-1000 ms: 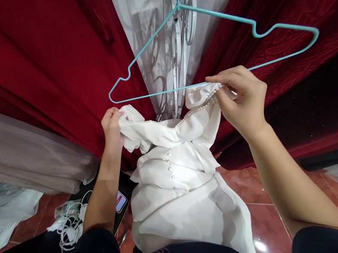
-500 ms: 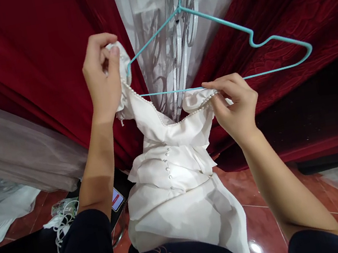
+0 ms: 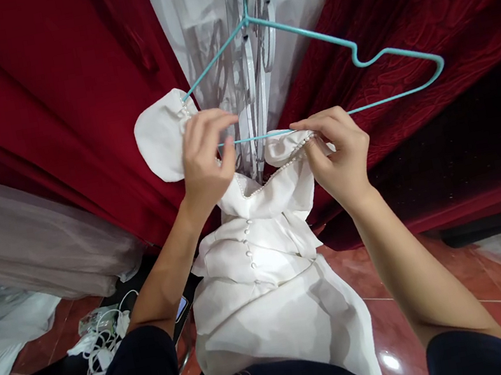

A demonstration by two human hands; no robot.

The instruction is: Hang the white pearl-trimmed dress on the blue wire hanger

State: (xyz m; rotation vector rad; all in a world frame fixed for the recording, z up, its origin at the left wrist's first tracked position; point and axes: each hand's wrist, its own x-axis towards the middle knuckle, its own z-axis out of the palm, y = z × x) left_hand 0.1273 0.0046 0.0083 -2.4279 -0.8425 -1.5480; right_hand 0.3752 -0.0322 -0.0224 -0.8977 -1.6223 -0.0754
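Observation:
A white dress (image 3: pixel 263 314) with a pearl-trimmed neckline and a row of small buttons hangs in front of me. Its left puff sleeve (image 3: pixel 159 136) is over the left end of a turquoise hanger (image 3: pixel 300 30); the hanger's right end is bare. My right hand (image 3: pixel 339 152) pinches the pearl edge by the right sleeve (image 3: pixel 279 147), just under the hanger's lower bar. Beside the left sleeve, my left hand (image 3: pixel 209 156) is open, thumb and fingers apart, near the left stretch of that bar. It partly hides the dress's left shoulder.
Dark red curtains (image 3: pixel 81 81) hang on both sides, with sheer white fabric (image 3: pixel 198 2) and several more hangers between them. A black surface at lower left bears white cables (image 3: pixel 102 352) and a phone (image 3: pixel 181 307). Red tiles (image 3: pixel 395 323) cover the floor.
My left hand has let go of the left sleeve and moved right and down toward the lower bar. The sleeve now spreads out on the hanger's end. My right hand keeps its pinch.

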